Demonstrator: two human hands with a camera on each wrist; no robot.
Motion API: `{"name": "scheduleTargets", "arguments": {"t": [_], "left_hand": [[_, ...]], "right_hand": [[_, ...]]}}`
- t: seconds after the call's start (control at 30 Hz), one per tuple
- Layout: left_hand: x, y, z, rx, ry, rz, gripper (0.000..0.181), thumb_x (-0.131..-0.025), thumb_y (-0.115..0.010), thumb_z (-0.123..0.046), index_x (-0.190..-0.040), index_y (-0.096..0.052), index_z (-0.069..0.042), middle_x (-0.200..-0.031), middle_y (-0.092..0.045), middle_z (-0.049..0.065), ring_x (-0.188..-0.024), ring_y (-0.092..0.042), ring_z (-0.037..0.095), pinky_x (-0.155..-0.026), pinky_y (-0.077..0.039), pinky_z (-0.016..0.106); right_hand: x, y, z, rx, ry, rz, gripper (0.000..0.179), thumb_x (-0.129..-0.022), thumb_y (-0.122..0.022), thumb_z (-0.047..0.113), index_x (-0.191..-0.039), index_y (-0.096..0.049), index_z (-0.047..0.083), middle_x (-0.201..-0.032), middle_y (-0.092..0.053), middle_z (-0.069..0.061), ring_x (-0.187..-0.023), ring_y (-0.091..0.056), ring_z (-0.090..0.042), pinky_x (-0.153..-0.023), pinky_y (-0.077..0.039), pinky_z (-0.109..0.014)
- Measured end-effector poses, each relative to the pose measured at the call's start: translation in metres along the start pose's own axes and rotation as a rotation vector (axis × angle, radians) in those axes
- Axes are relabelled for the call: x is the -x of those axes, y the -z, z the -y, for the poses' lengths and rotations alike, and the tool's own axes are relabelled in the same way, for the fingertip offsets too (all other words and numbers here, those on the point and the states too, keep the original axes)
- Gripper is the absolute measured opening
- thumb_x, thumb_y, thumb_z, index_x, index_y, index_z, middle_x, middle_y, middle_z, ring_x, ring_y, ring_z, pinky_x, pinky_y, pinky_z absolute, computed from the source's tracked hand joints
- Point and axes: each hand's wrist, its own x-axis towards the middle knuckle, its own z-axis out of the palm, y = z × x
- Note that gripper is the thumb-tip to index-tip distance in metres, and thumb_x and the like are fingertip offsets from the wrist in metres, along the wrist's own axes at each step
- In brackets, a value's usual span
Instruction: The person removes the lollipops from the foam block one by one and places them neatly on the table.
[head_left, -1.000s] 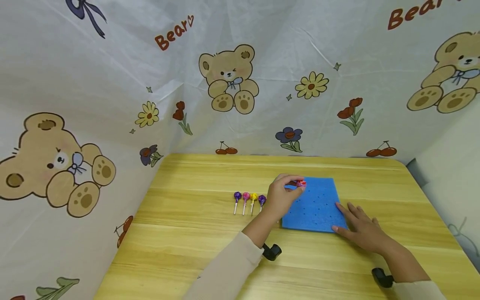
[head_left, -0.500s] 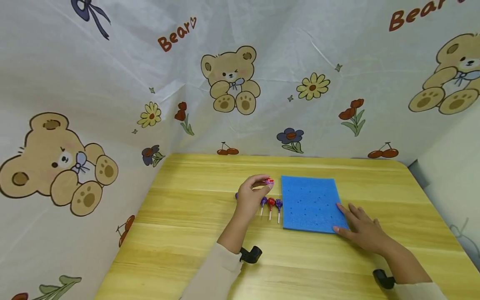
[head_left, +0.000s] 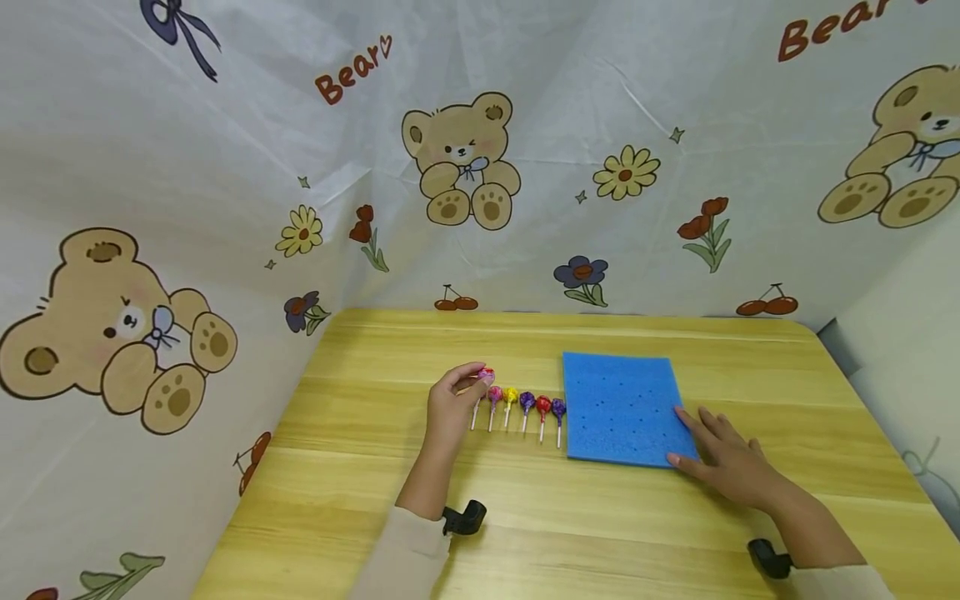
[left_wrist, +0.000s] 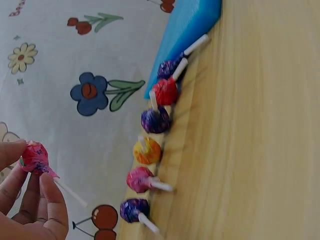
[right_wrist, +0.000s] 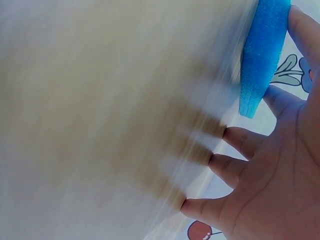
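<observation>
My left hand (head_left: 447, 410) pinches a pink-and-red wrapped lollipop (left_wrist: 36, 157) by its candy head, its white stick pointing down and away from the fingers. The held lollipop is above the left end of a row of several lollipops lying on the table. Along that row are a pink lollipop (left_wrist: 140, 179), a yellow lollipop (left_wrist: 147, 151), a red lollipop (head_left: 543, 405) and purple ones. Spread out flat, my right hand (head_left: 723, 457) touches the right edge of a blue foam block (head_left: 622, 408) with thumb and index finger. Small dark holes dot the block's top.
The wooden table (head_left: 637, 533) has a light wood-grain top. Behind it and at the left hangs a white cloth (head_left: 525, 50) printed with bears and flowers. The rightmost purple lollipop (head_left: 558, 410) lies right beside the foam block's left edge.
My left hand has moved left with the lollipop, from over the foam block to the row's left end, uncovering more of the row. The right hand has stayed at the block's edge.
</observation>
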Motion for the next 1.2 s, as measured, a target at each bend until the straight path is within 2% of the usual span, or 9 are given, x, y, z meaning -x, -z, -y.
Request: {"name": "scheduleTargets", "arguments": {"t": [0.2,0.27,0.43,0.57,0.77,1.03,1.2], "left_hand": [[-0.005,0.02,0.011,-0.016,0.002,-0.038,0.033,-0.09,-0.078,-0.024,-0.12,-0.073,-0.013,-0.112,-0.071,0.007,-0.098,-0.064,0.016,-0.068,-0.048,0.022],[-0.007,0.027,0.013,-0.024,0.014,-0.058,0.032,-0.09,-0.077,-0.022,-0.119,-0.073,-0.011,-0.112,-0.071,0.007,-0.096,-0.066,0.017,-0.073,-0.052,0.024],[-0.015,0.038,0.019,-0.042,0.042,-0.082,0.03,-0.089,-0.078,-0.02,-0.116,-0.073,-0.006,-0.11,-0.073,0.013,-0.099,-0.071,0.029,-0.076,-0.058,0.025],[-0.022,0.045,0.021,-0.091,0.077,-0.074,0.028,-0.09,-0.077,-0.019,-0.114,-0.074,-0.005,-0.111,-0.072,0.015,-0.1,-0.073,0.029,-0.079,-0.06,0.026],[-0.032,0.05,0.026,-0.149,0.089,-0.033,0.023,-0.094,-0.072,-0.012,-0.113,-0.073,0.001,-0.11,-0.072,0.018,-0.093,-0.074,0.022,-0.079,-0.061,0.028],[-0.043,0.05,0.03,-0.21,0.166,0.01,0.02,-0.094,-0.073,-0.015,-0.109,-0.073,-0.002,-0.104,-0.075,0.013,-0.086,-0.071,0.018,-0.077,-0.061,0.03],[-0.047,0.049,0.033,-0.234,0.194,0.012,0.018,-0.095,-0.071,-0.016,-0.106,-0.074,-0.003,-0.105,-0.076,0.013,-0.086,-0.07,0.018,-0.077,-0.06,0.03]], "right_hand": [[-0.001,0.0,-0.001,-0.002,0.001,0.0,0.088,-0.097,-0.061,0.053,-0.164,-0.016,0.019,-0.159,-0.019,-0.039,-0.141,-0.016,-0.068,-0.092,-0.014,-0.091],[-0.001,-0.001,-0.001,-0.008,0.001,0.001,0.088,-0.097,-0.061,0.053,-0.164,-0.015,0.02,-0.16,-0.019,-0.039,-0.142,-0.015,-0.068,-0.092,-0.013,-0.091],[-0.001,-0.001,-0.002,-0.004,-0.001,-0.004,0.088,-0.096,-0.061,0.054,-0.164,-0.016,0.02,-0.159,-0.02,-0.039,-0.142,-0.016,-0.068,-0.092,-0.013,-0.091],[-0.001,-0.001,-0.002,-0.005,-0.001,-0.006,0.088,-0.096,-0.061,0.054,-0.164,-0.016,0.02,-0.159,-0.02,-0.039,-0.141,-0.016,-0.068,-0.092,-0.013,-0.091],[-0.002,-0.001,-0.002,-0.004,-0.004,-0.001,0.088,-0.096,-0.061,0.053,-0.164,-0.017,0.019,-0.159,-0.02,-0.038,-0.142,-0.016,-0.068,-0.093,-0.014,-0.091],[-0.001,0.0,-0.001,0.005,0.001,-0.01,0.087,-0.097,-0.062,0.052,-0.163,-0.018,0.019,-0.159,-0.021,-0.038,-0.141,-0.017,-0.068,-0.093,-0.016,-0.09],[-0.001,-0.001,-0.002,-0.008,0.001,-0.008,0.087,-0.097,-0.062,0.052,-0.164,-0.017,0.019,-0.16,-0.02,-0.038,-0.142,-0.016,-0.068,-0.093,-0.014,-0.09]]}}
